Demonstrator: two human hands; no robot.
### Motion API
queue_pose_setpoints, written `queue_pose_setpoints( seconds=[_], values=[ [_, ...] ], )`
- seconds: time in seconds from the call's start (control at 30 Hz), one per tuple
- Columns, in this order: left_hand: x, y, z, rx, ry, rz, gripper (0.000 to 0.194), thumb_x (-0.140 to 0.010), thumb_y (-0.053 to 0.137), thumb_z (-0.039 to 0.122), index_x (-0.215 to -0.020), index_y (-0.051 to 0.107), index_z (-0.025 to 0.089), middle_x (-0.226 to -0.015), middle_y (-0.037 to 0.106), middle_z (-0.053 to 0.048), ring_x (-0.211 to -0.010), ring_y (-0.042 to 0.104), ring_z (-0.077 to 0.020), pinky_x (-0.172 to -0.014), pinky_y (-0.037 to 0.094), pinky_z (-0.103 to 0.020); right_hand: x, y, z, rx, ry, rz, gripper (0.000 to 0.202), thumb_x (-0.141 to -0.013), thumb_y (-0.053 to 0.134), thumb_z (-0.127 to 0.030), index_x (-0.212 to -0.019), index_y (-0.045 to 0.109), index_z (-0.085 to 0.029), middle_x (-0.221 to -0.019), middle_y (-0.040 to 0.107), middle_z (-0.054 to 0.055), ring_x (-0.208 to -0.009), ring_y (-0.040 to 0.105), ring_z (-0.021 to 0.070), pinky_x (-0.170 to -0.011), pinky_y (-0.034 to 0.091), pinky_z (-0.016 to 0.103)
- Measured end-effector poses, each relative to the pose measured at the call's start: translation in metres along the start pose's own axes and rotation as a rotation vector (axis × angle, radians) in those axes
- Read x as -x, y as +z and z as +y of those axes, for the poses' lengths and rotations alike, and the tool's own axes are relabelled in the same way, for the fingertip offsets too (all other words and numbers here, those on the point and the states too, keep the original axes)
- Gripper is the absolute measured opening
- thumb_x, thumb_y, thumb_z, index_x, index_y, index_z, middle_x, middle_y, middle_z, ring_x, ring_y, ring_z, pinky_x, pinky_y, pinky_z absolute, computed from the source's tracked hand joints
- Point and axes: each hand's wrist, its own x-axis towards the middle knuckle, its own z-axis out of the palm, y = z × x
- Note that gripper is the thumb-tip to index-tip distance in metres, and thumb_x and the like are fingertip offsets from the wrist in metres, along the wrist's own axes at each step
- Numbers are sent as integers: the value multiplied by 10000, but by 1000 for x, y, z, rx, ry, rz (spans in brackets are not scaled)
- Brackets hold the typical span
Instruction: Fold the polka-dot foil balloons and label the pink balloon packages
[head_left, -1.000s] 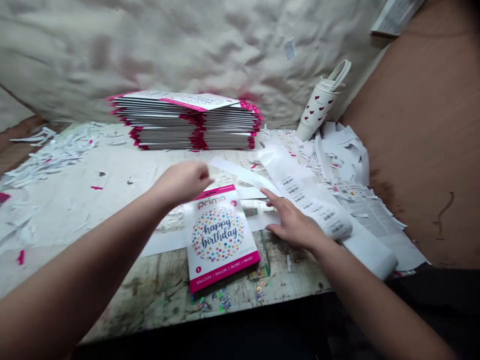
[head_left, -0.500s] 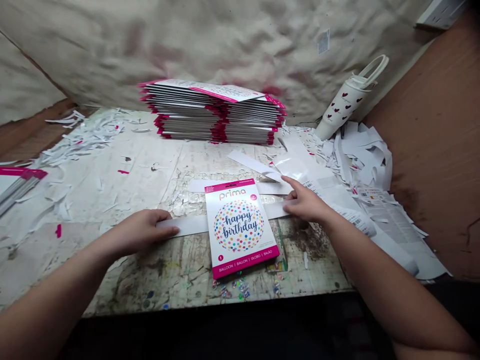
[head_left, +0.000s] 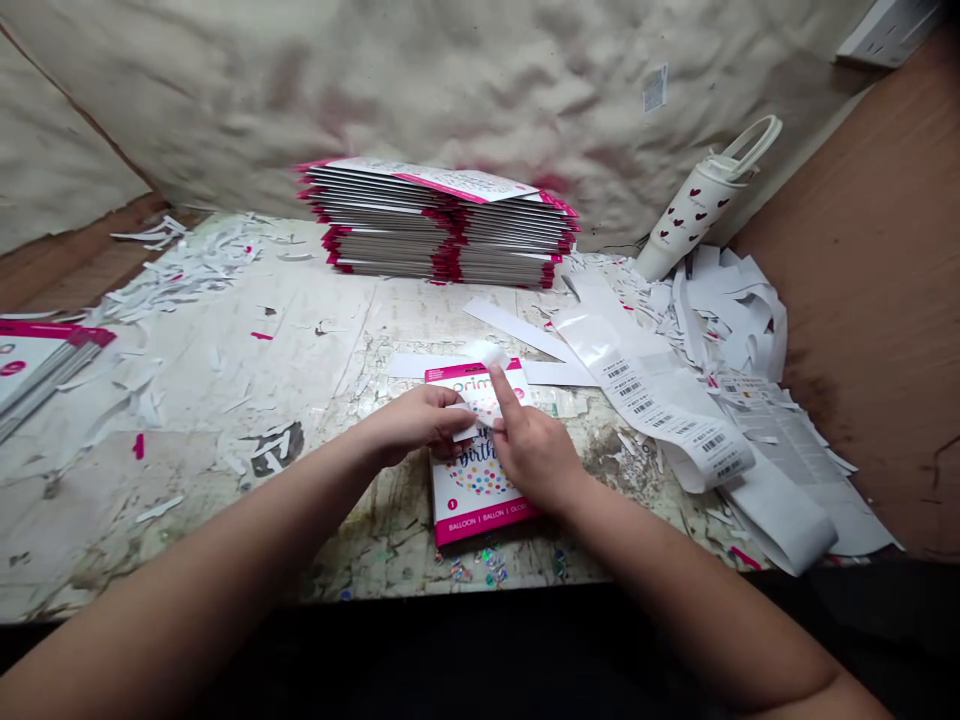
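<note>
A white and pink balloon packet [head_left: 480,515] lies flat near the table's front edge. Over its upper half both my hands meet. My left hand [head_left: 416,425] pinches one end of a white paper strip [head_left: 465,432]. Closed on the strip's other part, my right hand [head_left: 536,450] has its index finger stretched out towards the packet's top. The strip is folded in over the packet's front, and my fingers hide part of it. Behind the packet, two more white strips [head_left: 517,328] rest on the table.
A tall stack of packets [head_left: 442,230] stands at the back. More packets [head_left: 37,365] lie at the left edge. On the right are a barcode label roll [head_left: 675,420], paper scraps [head_left: 742,300] and a leaning white bottle [head_left: 690,215]. Shreds litter the back left.
My hands have moved inward from either side of the packet and now meet above it. The strip ends that stuck out left and right are folded over its front.
</note>
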Motion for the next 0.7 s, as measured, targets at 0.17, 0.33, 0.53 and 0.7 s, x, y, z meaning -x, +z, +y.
queue_pose_setpoints(
  seconds=[0.17,0.33,0.53,0.7],
  values=[
    [-10,6,-6,-6,5,18,120,-671,593,242,-633,523,152,-505,545,20,-448,540,-105,-454,422,-206,11,1,8,-43,-157,-125,973,-683,480,-148,-1425,-149,-150,-1118,612,86,-1021,538,247,-1000,347,464],
    [-24,14,-12,-107,-71,80,80,-642,586,204,-603,543,148,-473,575,-7,-402,522,-112,-421,411,-209,11,-17,17,-59,-165,-235,872,-693,425,-145,-1446,-14,-157,-1248,548,96,-1106,516,239,-969,398,440],
    [-19,16,-6,-61,-52,112,78,-685,552,219,-650,520,157,-509,564,10,-462,560,-114,-438,412,-196,21,-18,33,-51,-242,-206,827,-688,402,-153,-1444,67,-132,-1278,531,98,-1182,465,240,-1030,330,473],
    [-27,18,-8,-113,-77,123,86,-681,555,229,-660,551,146,-490,567,1,-424,528,-110,-437,413,-210,20,-12,36,-79,-268,-220,839,-661,404,-166,-1441,97,-126,-1301,508,103,-1172,475,245,-1035,325,467]
  ],
)
